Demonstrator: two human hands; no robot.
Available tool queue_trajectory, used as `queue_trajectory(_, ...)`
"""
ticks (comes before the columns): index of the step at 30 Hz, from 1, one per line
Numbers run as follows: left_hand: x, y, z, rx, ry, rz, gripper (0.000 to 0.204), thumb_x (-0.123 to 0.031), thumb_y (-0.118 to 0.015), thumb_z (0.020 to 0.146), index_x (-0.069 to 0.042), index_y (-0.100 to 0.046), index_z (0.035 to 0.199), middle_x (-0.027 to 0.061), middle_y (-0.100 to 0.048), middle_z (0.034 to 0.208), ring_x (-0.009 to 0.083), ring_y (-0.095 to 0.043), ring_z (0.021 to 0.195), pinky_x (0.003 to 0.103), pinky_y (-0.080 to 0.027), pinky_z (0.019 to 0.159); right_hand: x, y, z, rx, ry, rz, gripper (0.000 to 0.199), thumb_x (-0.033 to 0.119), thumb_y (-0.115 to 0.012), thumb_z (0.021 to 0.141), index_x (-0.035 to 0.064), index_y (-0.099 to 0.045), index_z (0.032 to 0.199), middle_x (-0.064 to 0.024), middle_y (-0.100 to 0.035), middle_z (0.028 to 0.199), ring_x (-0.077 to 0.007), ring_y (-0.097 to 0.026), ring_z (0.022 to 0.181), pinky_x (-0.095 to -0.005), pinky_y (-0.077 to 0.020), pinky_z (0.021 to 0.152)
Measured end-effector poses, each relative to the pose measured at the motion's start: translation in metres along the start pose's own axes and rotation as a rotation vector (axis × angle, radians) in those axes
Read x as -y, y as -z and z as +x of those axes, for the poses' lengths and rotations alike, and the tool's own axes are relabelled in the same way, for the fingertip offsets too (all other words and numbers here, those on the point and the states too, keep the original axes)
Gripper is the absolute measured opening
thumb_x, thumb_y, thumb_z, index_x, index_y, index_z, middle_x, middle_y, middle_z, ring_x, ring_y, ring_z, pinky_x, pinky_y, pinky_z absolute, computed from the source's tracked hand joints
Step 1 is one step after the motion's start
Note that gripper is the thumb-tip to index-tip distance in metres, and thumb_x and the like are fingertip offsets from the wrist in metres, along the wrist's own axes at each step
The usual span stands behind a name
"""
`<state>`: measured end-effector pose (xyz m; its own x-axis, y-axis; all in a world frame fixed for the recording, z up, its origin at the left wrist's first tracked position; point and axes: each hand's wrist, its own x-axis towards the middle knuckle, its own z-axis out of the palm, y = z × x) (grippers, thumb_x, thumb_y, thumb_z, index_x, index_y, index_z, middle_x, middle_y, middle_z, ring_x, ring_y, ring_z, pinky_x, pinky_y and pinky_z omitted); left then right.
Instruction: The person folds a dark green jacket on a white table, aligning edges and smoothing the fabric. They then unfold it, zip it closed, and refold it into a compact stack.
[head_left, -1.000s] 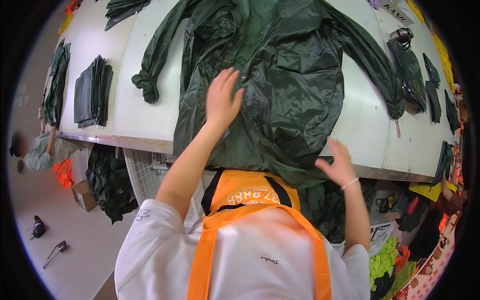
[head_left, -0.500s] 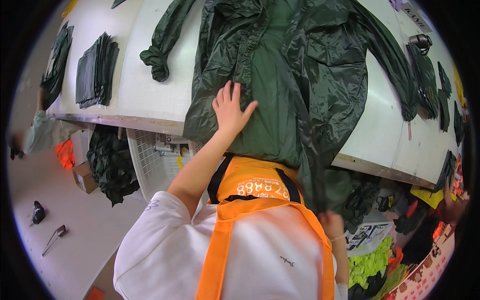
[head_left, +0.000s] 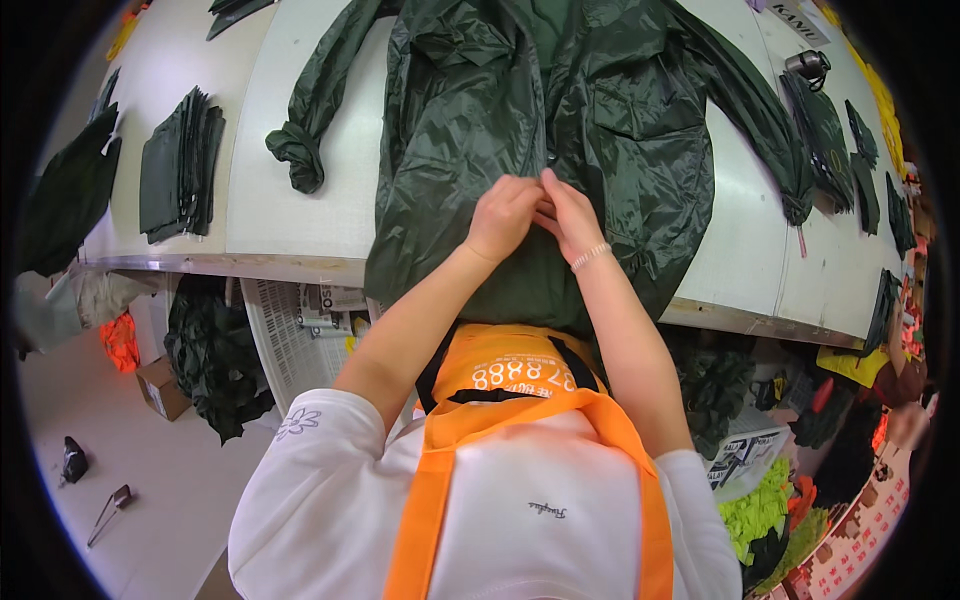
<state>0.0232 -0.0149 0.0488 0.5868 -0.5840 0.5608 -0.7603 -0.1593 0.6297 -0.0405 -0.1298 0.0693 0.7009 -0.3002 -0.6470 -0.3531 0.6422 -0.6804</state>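
Note:
A dark green jacket (head_left: 470, 110) lies spread on the white table (head_left: 300, 225), sleeves out to both sides, its hem hanging over the near edge. My left hand (head_left: 503, 215) and my right hand (head_left: 570, 212) meet at the jacket's front opening, fingers pinched on the two front edges near the lower middle. A bracelet sits on my right wrist. I wear a white shirt and an orange apron.
A stack of folded dark green pieces (head_left: 180, 165) lies at the table's left. More dark pieces (head_left: 835, 130) and a small black device (head_left: 808, 65) sit at the right. Below the table edge hang a white basket (head_left: 290, 335) and dark fabric (head_left: 215, 355).
My left hand has left the flat spot on the jacket and my right hand has come up from below the table; both now meet at the front opening.

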Motion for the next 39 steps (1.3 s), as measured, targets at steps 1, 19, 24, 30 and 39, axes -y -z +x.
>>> queue_trajectory(1, -0.004, 0.004, -0.005, 0.049, -0.005, 0.014, 0.018, 0.0, -0.063, 0.07, -0.006, -0.063, 0.087, 0.0061, -0.064, 0.092, 0.0269, -0.059, 0.081, 0.034, -0.05, 0.07, -0.011, 0.007, 0.025, 0.033, 0.015, -0.034, 0.024, 0.026, -0.056, 0.094, 0.0046, -0.059, 0.105, -0.0036, -0.062, 0.094, -0.0125, -0.058, 0.087, -0.0278, -0.0479, 0.076)
queue_trajectory(19, -0.058, 0.004, -0.024, -0.659, 1.58, -1.574, 0.019, -0.019, -0.059, 0.093, -0.003, -0.052, 0.1, 0.0101, -0.055, 0.099, 0.0208, -0.054, 0.092, 0.03, -0.048, 0.083, 0.053, -0.036, 0.066, -0.301, 0.831, -1.262, 0.059, 0.021, -0.063, 0.083, -0.0012, -0.04, 0.132, -0.0242, -0.06, 0.112, -0.0351, -0.058, 0.105, -0.0392, -0.0455, 0.089)
queue_trajectory(24, -0.066, 0.017, -0.013, -0.685, 1.428, -1.842, 0.02, -0.018, -0.055, 0.095, -0.001, -0.05, 0.103, 0.011, -0.052, 0.099, 0.0207, -0.053, 0.094, 0.031, -0.047, 0.086, 0.08, -0.027, 0.12, 0.033, 0.37, 0.316, 0.039, 0.011, -0.057, 0.087, 0.0003, -0.053, 0.125, -0.0111, -0.062, 0.117, -0.0241, -0.058, 0.105, -0.0351, -0.0426, 0.094)
queue_trajectory(30, -0.053, 0.007, -0.013, -0.762, 1.495, -1.777, 0.017, -0.015, -0.052, 0.096, 0.001, -0.047, 0.1, 0.0117, -0.05, 0.098, 0.0211, -0.052, 0.091, 0.031, -0.048, 0.085, 0.035, 0.005, 0.079, -0.262, 0.985, -1.004, 0.044, 0.02, -0.066, 0.082, -0.0003, -0.053, 0.118, -0.0175, -0.064, 0.096, -0.0329, -0.061, 0.085, -0.0394, -0.0481, 0.077)
queue_trajectory(39, -0.049, -0.01, -0.019, -0.562, 1.519, -1.539, 0.018, -0.02, -0.054, 0.095, -0.004, -0.053, 0.104, 0.0082, -0.055, 0.101, 0.0205, -0.052, 0.097, 0.035, -0.043, 0.091, 0.009, 0.002, 0.047, 0.076, 0.385, -0.57, 0.029, 0.026, -0.067, 0.085, -0.0022, -0.061, 0.093, -0.0057, -0.064, 0.069, -0.0118, -0.059, 0.061, -0.0263, -0.0475, 0.058)
